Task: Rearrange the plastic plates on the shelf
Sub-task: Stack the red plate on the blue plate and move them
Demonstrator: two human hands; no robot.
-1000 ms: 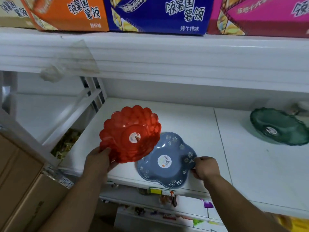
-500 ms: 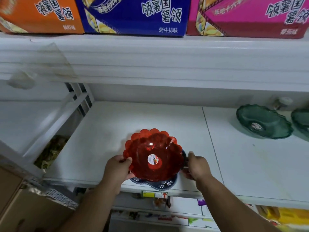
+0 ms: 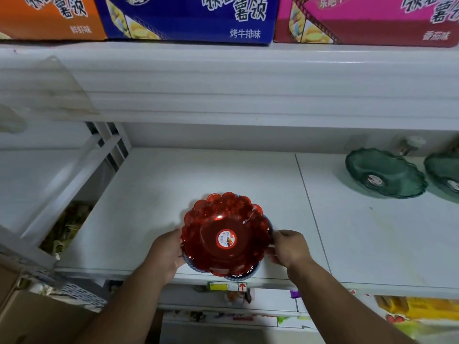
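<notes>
A: Where is the red plate [image 3: 224, 234]?
B: At the front edge of the white shelf [image 3: 198, 175], stacked on a blue plate [image 3: 244, 276] that shows only as a dark rim with white flowers under its near and right sides.
A: Which way does it face?
B: Hollow side up, with the round sticker in the middle readable from above. It is scalloped and roughly round, so I can pick out no long axis; it sits about level.
A: And the hands?
B: The left hand [image 3: 166, 254] grips the stack's left rim, fingers curled under. The right hand [image 3: 290, 248] pinches the right rim, thumb on top.
A: Anything else on the shelf?
B: Two green plates [image 3: 383, 173] lie well apart to the right, near the back wall, touching or overlapping each other. Snack cartons [image 3: 188, 18] stand on the shelf above.
</notes>
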